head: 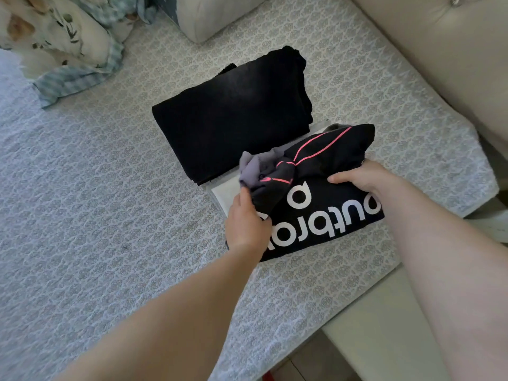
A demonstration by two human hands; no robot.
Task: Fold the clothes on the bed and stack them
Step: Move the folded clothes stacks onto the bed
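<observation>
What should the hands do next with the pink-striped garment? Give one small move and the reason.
Probably flatten it. The pink-striped garment sits bunched, its grey lining sticking up, on the black shirt with white lettering. The left hand pinches its near-left end and the right hand grips its right side, so pulling the ends apart and pressing down would let it lie flat on the stack.

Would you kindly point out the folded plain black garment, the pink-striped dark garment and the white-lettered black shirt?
Folded plain black garment (233,116), head view, its flat top.
Pink-striped dark garment (327,152), head view, beside a stripe.
White-lettered black shirt (324,224), head view, lettered front.
</observation>
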